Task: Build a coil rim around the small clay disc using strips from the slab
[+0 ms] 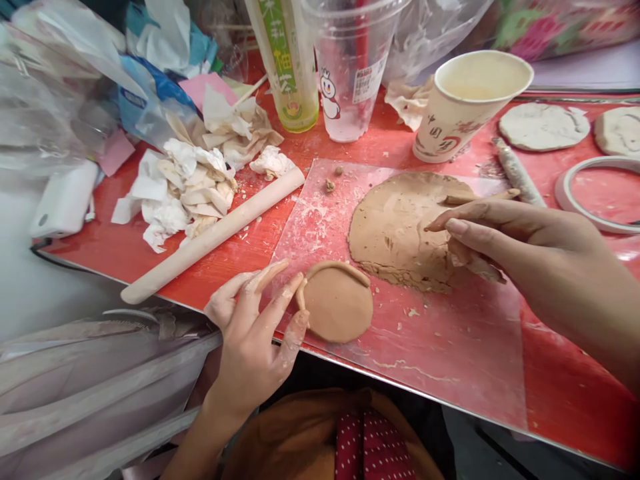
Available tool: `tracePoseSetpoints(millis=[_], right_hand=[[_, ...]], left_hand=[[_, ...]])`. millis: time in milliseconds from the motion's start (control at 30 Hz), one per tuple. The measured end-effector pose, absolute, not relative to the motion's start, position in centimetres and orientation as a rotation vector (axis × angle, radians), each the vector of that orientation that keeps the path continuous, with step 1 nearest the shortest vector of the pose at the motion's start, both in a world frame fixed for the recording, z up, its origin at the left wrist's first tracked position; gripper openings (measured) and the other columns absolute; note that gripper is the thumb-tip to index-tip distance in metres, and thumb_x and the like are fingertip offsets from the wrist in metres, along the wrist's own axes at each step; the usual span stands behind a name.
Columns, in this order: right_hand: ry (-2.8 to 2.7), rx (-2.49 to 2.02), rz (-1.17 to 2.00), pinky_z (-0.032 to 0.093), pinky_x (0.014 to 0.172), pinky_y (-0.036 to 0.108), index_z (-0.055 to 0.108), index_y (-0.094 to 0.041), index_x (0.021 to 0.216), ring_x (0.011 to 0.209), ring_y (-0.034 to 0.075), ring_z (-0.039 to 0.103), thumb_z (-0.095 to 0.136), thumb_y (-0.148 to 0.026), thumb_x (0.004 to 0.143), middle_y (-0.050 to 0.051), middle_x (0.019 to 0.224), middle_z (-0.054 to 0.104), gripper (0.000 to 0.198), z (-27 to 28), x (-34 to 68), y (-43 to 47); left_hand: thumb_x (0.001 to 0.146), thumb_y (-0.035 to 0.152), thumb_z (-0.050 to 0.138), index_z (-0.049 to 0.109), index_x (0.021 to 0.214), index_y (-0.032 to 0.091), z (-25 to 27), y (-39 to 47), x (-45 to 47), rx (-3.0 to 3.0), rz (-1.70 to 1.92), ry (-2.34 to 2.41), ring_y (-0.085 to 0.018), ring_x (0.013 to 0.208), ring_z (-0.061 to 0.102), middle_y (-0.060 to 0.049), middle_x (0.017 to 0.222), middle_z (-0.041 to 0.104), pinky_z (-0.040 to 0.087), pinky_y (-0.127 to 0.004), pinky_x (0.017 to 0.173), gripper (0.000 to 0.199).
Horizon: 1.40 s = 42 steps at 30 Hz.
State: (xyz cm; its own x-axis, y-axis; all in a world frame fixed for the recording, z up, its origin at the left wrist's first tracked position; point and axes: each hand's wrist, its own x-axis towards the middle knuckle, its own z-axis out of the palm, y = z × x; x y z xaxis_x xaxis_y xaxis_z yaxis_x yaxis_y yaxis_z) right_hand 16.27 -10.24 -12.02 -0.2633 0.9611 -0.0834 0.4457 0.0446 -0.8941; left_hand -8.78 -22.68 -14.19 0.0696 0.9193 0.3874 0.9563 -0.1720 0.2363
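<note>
A round, flat clay disc [340, 307] lies near the table's front edge, with a thin clay coil [345, 268] along its far and left rim. My left hand [257, 320] is at the disc's left side, thumb and index finger closing on the coil's end while the other fingers stay raised. Over the right part of a larger, rough-edged clay slab [390, 223] hovers my right hand [520, 247], thumb and index fingertips together. Something pale and crumpled shows beneath its fingers; I cannot make it out. A thin wooden stick [493, 196] rests on the slab's far right edge.
A wooden rolling pin [215, 237] lies left of the clear sheet [450, 360], beside crumpled tissues [185, 190]. Behind stand a bottle [290, 67], a plastic cup [345, 73] and a paper cup [465, 107]. Right are a tape roll [567, 193] and pale clay discs [543, 127].
</note>
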Motion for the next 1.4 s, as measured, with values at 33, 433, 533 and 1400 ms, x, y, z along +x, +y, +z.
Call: tracePoseSetpoints(millis=[33, 433, 533, 1400], right_hand=[[-1.768, -1.420, 1.173, 0.029, 0.043, 0.021, 0.067, -0.025, 0.081, 0.050, 0.005, 0.041, 0.056, -0.049, 0.080, -0.002, 0.069, 0.058, 0.026, -12.0, 16.2, -10.2], [-1.764, -1.414, 1.173, 0.028, 0.043, 0.022, 0.067, -0.026, 0.077, 0.050, 0.005, 0.040, 0.057, -0.048, 0.080, -0.002, 0.067, 0.056, 0.024, -11.9, 16.4, -10.3], [-1.774, -1.420, 1.163, 0.028, 0.043, 0.022, 0.067, -0.026, 0.077, 0.051, 0.005, 0.041, 0.056, -0.049, 0.080, -0.002, 0.068, 0.057, 0.025, -11.9, 16.3, -10.2], [-1.785, -1.399, 1.186, 0.026, 0.042, 0.023, 0.064, -0.022, 0.072, 0.049, 0.006, 0.039, 0.056, -0.045, 0.082, -0.003, 0.057, 0.049, 0.025, -11.7, 16.2, -10.1]], left_hand=[[0.084, 0.025, 0.053, 0.060, 0.116, 0.019, -14.1, -22.8, -8.8, -2.231, -0.720, -1.979, -0.027, 0.108, 0.046, -0.010, 0.122, 0.055, 0.032, -0.050, 0.097, 0.033], [0.090, 0.024, 0.045, 0.060, 0.114, 0.021, -13.4, -22.2, -7.8, -2.214, -0.711, -2.153, -0.023, 0.108, 0.040, -0.006, 0.123, 0.054, 0.032, -0.044, 0.096, 0.029], [0.089, 0.022, 0.047, 0.062, 0.111, 0.023, -13.5, -22.6, -8.1, -2.175, -0.745, -2.189, -0.022, 0.106, 0.041, -0.004, 0.121, 0.055, 0.033, -0.043, 0.097, 0.027], [0.088, 0.038, 0.047, 0.052, 0.126, 0.032, -15.0, -23.6, -8.6, -2.187, -0.681, -1.950, -0.027, 0.113, 0.044, -0.008, 0.136, 0.042, 0.031, -0.048, 0.097, 0.038]])
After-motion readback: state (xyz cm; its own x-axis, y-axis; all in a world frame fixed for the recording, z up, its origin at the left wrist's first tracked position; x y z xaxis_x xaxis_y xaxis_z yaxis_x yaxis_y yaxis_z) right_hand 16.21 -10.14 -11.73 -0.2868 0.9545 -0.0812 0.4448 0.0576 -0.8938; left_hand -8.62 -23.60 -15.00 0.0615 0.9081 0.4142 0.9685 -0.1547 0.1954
